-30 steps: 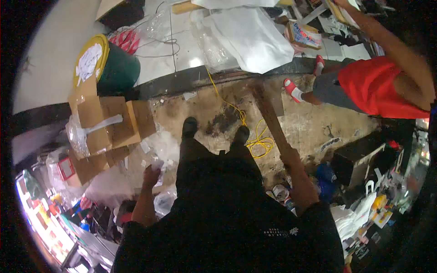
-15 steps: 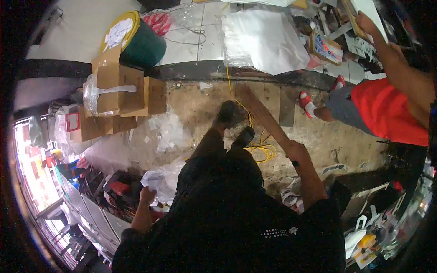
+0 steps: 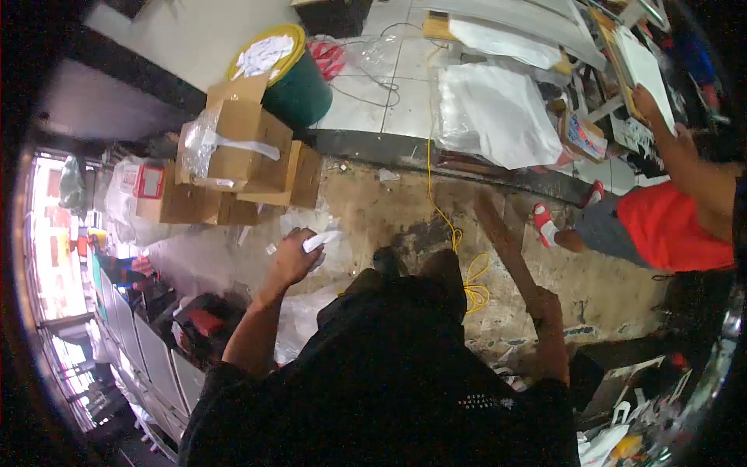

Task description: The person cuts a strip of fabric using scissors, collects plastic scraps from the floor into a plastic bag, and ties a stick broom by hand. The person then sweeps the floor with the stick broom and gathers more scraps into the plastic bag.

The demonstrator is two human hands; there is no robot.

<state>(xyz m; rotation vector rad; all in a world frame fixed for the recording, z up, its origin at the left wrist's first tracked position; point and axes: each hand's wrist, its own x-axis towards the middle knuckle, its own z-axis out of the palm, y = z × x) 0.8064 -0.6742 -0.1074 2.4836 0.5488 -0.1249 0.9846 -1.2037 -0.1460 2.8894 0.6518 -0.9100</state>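
Note:
My left hand (image 3: 292,261) is raised in front of the stacked boxes. Its fingers are closed around a piece of white crumpled paper (image 3: 322,238), whose end sticks out to the right. My right hand (image 3: 543,306) grips the near end of a long flat brown wooden board (image 3: 502,237). The board slants away over the floor, its far end blurred. Beside it lies a coiled yellow cord (image 3: 477,297), running back across the floor. White plastic sheeting (image 3: 299,323) lies below my left hand, partly hidden by my body.
Cardboard boxes (image 3: 247,148) are stacked ahead on the left, with a green bin with a yellow rim (image 3: 307,86) behind them. White sheets in clear plastic (image 3: 498,113) lie on the raised tiled floor. At right, a person in red (image 3: 673,222) handles a white-faced board (image 3: 642,70).
My left hand has come up and forward, with white paper now showing in it. The board and my right hand have shifted right and down in view as the camera turned.

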